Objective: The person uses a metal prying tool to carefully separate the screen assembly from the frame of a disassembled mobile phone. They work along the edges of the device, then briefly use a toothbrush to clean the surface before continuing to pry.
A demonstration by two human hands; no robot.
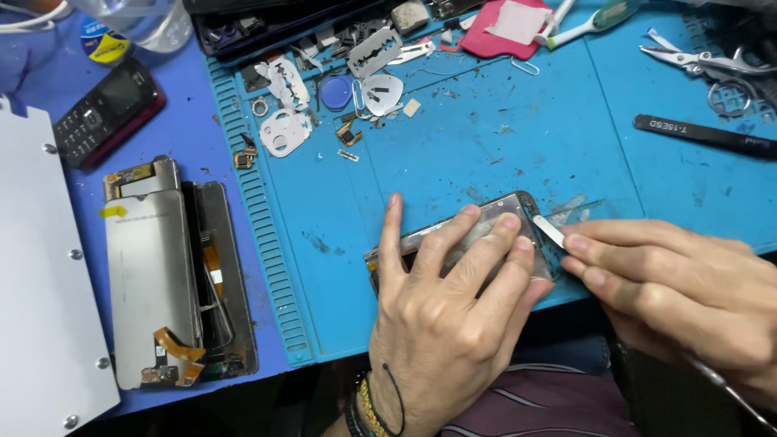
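on blue ribbed mat (pixel 486 137), left hand (pixel 445 316) pressing glassy phone frame (pixel 486 231), right hand (pixel 680 295) pinching thin blade (pixel 549 231)

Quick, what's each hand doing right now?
Left hand: pressed flat on the phone frame, fingers spread.
Right hand: pinching a thin blade at the frame's corner.
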